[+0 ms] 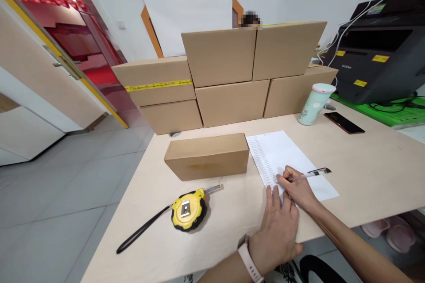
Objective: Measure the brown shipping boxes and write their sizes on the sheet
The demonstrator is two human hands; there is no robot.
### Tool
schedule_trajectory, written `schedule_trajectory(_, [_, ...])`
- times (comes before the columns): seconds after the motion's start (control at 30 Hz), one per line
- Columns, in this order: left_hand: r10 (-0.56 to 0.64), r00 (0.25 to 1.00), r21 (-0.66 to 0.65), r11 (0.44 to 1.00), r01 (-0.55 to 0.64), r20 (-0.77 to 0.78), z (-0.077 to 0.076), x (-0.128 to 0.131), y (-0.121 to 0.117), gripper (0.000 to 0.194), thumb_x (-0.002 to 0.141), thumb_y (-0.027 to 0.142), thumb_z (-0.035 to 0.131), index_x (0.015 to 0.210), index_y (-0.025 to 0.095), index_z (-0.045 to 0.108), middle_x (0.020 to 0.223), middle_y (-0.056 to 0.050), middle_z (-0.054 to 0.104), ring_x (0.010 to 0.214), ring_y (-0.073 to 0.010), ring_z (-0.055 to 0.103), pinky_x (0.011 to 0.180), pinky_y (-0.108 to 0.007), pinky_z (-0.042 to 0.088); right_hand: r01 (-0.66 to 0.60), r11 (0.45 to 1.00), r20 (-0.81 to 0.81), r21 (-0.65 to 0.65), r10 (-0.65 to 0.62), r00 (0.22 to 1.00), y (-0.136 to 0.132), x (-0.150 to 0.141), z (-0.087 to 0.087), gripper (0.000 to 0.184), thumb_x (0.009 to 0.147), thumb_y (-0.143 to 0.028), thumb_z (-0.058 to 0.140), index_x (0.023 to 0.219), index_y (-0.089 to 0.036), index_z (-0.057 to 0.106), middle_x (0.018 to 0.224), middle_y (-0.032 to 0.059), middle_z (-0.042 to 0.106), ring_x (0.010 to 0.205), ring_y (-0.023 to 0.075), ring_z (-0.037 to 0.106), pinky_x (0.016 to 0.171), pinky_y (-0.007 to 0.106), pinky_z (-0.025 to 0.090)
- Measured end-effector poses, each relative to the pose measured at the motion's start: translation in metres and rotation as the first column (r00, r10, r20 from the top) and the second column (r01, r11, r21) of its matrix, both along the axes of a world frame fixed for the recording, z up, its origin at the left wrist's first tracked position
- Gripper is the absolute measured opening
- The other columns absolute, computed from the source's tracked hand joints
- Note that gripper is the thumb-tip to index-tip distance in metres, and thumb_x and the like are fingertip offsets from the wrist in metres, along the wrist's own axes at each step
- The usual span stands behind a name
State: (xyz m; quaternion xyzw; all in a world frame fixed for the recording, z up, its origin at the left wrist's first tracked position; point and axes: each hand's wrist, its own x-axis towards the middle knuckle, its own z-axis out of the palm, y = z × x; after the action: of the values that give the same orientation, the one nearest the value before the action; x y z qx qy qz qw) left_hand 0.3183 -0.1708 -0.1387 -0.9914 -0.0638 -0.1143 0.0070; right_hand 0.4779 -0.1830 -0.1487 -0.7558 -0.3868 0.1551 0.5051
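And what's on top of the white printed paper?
Part of the left hand, and the right hand holding a slim clear-and-black pen. Anything on the paper beneath them is covered.

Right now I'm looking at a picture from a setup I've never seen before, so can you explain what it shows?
There is no machine: these are a person's own hands, filmed by a head-worn camera looking forward and down. The right hand holds a slim pen with a black clip against a printed white paper sheet; the left hand lies flat at the sheet's edge. The pale table also bears a long brown cardboard box, yellow-and-black tape measure, dark flat smartphone and mint-green tumbler. Behind, brown cardboard boxes are stacked.
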Motion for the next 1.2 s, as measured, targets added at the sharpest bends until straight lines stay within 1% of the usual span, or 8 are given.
schedule_trajectory(0.27, [0.005, 1.0, 0.014, 1.0, -0.005, 0.012, -0.0004, 0.0008, 0.0009, 0.08, 0.08, 0.061, 0.053, 0.131, 0.0, 0.046, 0.144, -0.028, 0.043, 0.139, -0.0496, 0.03, 0.116, -0.062, 0.011, 0.003, 1.0, -0.008, -0.006, -0.003, 1.0, -0.0004, 0.0013, -0.0024, 0.029, 0.072, -0.035, 0.057, 0.057, -0.025, 0.035, 0.052, -0.0073, 0.035, 0.049, 0.0111, 0.034, 0.047, 0.025, 0.029])
schedule_trajectory(0.5, [-0.001, 1.0, 0.017, 1.0, 0.0, 0.017, -0.0009, 0.0003, -0.0006, 0.08, 0.08, 0.062, 0.051, 0.131, 0.0, 0.046, 0.144, -0.027, 0.043, 0.138, -0.0488, 0.032, 0.116, -0.062, 0.013, 0.015, 1.0, -0.013, -0.002, -0.015, 1.0, -0.0004, 0.0017, -0.003, 0.03, 0.072, -0.037, 0.058, 0.057, -0.025, 0.034, 0.052, -0.0072, 0.035, 0.05, 0.0113, 0.034, 0.048, 0.025, 0.03])
schedule_trajectory(0.67, [-0.004, 1.0, 0.005, 1.0, 0.004, 0.008, -0.0011, 0.001, 0.0007, 0.082, 0.078, 0.062, 0.054, 0.131, 0.0, 0.046, 0.144, -0.028, 0.043, 0.138, -0.0491, 0.032, 0.116, -0.062, 0.012, 0.018, 1.0, -0.011, 0.008, -0.018, 1.0, -0.0007, 0.0004, -0.0012, 0.03, 0.071, -0.037, 0.058, 0.057, -0.026, 0.034, 0.053, -0.0073, 0.034, 0.05, 0.0114, 0.033, 0.048, 0.025, 0.029])
schedule_trajectory(0.8, [-0.007, 1.0, 0.009, 1.0, 0.007, 0.011, -0.0018, 0.0014, 0.0005, 0.08, 0.079, 0.061, 0.053, 0.13, 0.0, 0.047, 0.143, -0.028, 0.044, 0.138, -0.0501, 0.031, 0.116, -0.063, 0.012, 0.017, 1.0, -0.014, 0.015, -0.017, 1.0, 0.0003, -0.0002, -0.0004, 0.03, 0.071, -0.037, 0.058, 0.056, -0.026, 0.034, 0.052, -0.0072, 0.034, 0.05, 0.0113, 0.033, 0.047, 0.025, 0.029])
schedule_trajectory(1.0, [0.0, 1.0, 0.006, 1.0, 0.0, 0.013, -0.0042, 0.0013, 0.0001, 0.081, 0.079, 0.063, 0.053, 0.13, 0.0, 0.047, 0.144, -0.027, 0.043, 0.138, -0.05, 0.031, 0.116, -0.062, 0.01, 0.041, 0.999, -0.011, 0.026, -0.041, 0.999, -0.0005, 0.0012, -0.002, 0.029, 0.07, -0.034, 0.058, 0.057, -0.026, 0.033, 0.052, -0.0075, 0.034, 0.049, 0.0108, 0.032, 0.046, 0.025, 0.027])
schedule_trajectory(1.2, [0.0, 1.0, 0.009, 1.0, -0.001, 0.019, -0.0023, -0.0002, 0.0007, 0.079, 0.082, 0.063, 0.049, 0.13, 0.0, 0.047, 0.143, -0.027, 0.044, 0.138, -0.0496, 0.031, 0.116, -0.062, 0.009, 0.039, 0.999, -0.008, 0.027, -0.039, 0.999, -0.002, 0.0027, -0.0047, 0.03, 0.071, -0.034, 0.059, 0.057, -0.025, 0.034, 0.052, -0.0073, 0.034, 0.05, 0.0111, 0.033, 0.047, 0.025, 0.029])
